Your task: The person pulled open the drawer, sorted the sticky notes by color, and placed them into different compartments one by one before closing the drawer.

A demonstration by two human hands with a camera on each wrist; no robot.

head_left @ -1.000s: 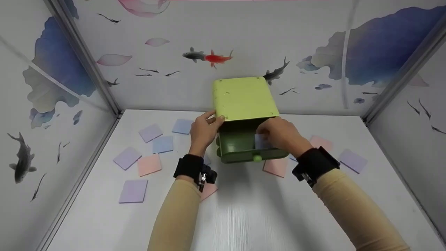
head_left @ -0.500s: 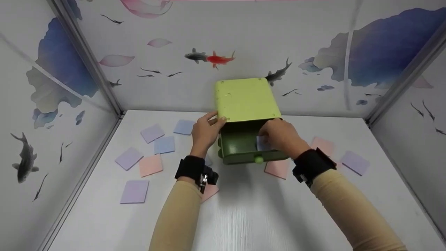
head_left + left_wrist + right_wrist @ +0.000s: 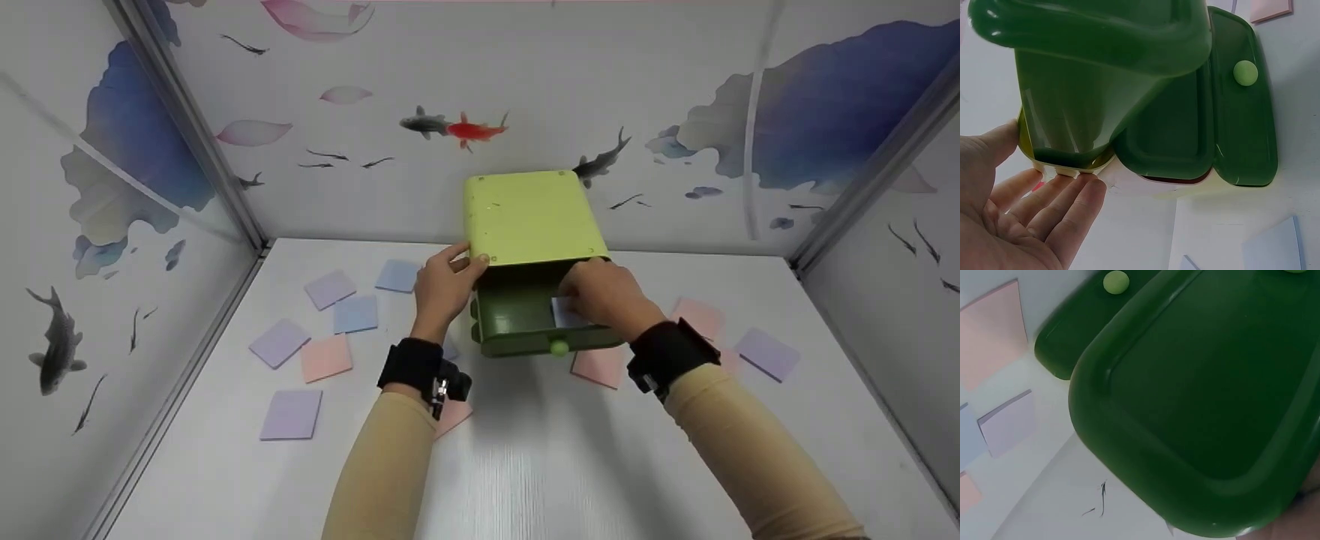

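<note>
A multi-drawer cabinet with a yellow-green shell (image 3: 536, 217) and green fronts stands at the back of the table. Its top drawer (image 3: 517, 311) is pulled out toward me. My left hand (image 3: 442, 289) touches the cabinet's left side, thumb at the top front corner and fingers extended along the wall, as the left wrist view also shows. Inside the top drawer, my right hand (image 3: 607, 296) pinches a pale blue-lilac square (image 3: 562, 313), whose right part is hidden by the fingers. From below, the right wrist view shows mainly the drawer's green underside (image 3: 1213, 382).
Thin squares lie scattered on the white table (image 3: 495, 480): purple (image 3: 291, 414), blue (image 3: 355, 313) and pink (image 3: 326, 358) on the left, pink (image 3: 598, 367) and purple (image 3: 769, 354) on the right. Lower drawers (image 3: 1244, 101) show round light-green knobs. Printed walls close in the back and sides.
The head view has shifted slightly. My right wrist has edged left, still over the drawer with the square in its fingers. My left hand keeps its place on the cabinet.
</note>
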